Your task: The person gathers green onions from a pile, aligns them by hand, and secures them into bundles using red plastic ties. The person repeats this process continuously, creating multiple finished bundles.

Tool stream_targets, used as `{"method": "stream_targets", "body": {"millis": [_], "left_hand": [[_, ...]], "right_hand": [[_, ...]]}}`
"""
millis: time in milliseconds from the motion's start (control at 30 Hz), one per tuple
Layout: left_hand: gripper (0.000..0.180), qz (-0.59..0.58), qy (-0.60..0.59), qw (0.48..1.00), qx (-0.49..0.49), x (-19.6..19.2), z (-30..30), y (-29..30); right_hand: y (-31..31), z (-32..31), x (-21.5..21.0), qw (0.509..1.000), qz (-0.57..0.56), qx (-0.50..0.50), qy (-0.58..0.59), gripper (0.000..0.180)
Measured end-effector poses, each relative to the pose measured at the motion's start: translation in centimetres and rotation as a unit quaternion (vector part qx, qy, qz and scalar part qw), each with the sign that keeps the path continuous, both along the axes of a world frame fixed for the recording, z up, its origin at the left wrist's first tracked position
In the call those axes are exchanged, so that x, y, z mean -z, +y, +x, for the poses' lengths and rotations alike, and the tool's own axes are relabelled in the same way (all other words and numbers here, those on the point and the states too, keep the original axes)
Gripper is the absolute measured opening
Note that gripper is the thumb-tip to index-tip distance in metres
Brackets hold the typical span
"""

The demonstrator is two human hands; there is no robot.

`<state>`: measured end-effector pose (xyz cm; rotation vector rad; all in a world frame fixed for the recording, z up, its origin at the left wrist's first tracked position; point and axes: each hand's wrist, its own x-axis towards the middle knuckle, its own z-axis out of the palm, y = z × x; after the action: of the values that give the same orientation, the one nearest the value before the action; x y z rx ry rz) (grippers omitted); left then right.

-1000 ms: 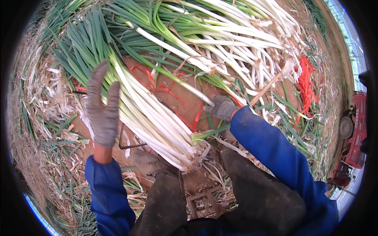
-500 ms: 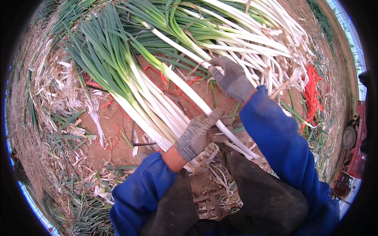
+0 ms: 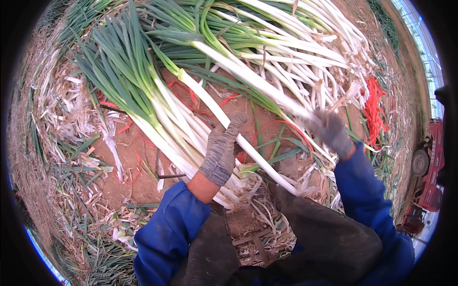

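Leeks (image 3: 176, 128) lie in a bundle on the brown soil, white stalks toward the person and green leaves fanning to the upper left, and the left hand (image 3: 220, 151), in a grey knitted glove, rests flat on the white stalks with its fingers (image 3: 234, 122) stretched out, not closed around anything. One long single leek (image 3: 238, 138) crosses under this palm, from its green top down to its root end near the dark trousers (image 3: 324, 238). I judge that this stalk could slip or roll aside, because the hand only presses on it and does not clasp it; the bundle below could also spread apart, as no tie is seen around it. The right hand (image 3: 331, 132), also gloved, is blurred, so I cannot tell for sure what its fingers do; it seems closed around the white shaft of another leek (image 3: 260, 83) from the larger pile (image 3: 296, 52) behind. A strong pull there could snap this shaft or drag its neighbours out. Red strings (image 3: 373, 108) lie just to the right of that hand, thin red strands lie on the soil between the bundles, and dry peelings (image 3: 71, 109) cover the ground on the left.
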<state>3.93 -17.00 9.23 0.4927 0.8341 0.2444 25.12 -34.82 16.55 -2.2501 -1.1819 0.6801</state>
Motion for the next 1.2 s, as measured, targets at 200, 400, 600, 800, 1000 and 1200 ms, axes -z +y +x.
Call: {"method": "stream_targets", "body": {"millis": [200,400,600,800,1000,1200], "left_hand": [[0.034,-0.080,-0.023,0.993,0.083,0.4,0.2,-1.4],[0.039,0.083,-0.034,0.992,0.093,-2.0,1.3,-2.3],[0.044,0.085,-0.091,0.982,0.140,-3.2,2.7,-2.6],[0.039,-0.048,-0.072,0.993,0.084,-1.5,3.2,-3.2],[0.038,-0.067,-0.063,0.993,0.080,-0.9,3.2,-3.6],[0.038,-0.041,-0.062,0.993,0.088,-1.5,3.3,-3.5]], "right_hand": [[-4.0,-1.2,-0.3,0.926,-0.042,-0.327,0.184,0.029],[3.2,12.7,5.0,0.965,0.007,0.019,-0.263,0.048],[8.4,16.4,5.7,0.897,-0.185,-0.027,-0.400,0.067],[8.4,17.3,7.0,0.865,-0.224,-0.014,-0.449,0.074],[9.1,17.6,7.6,0.845,-0.228,-0.025,-0.483,0.082],[8.8,18.1,6.1,0.856,-0.257,-0.022,-0.448,0.072]]}}
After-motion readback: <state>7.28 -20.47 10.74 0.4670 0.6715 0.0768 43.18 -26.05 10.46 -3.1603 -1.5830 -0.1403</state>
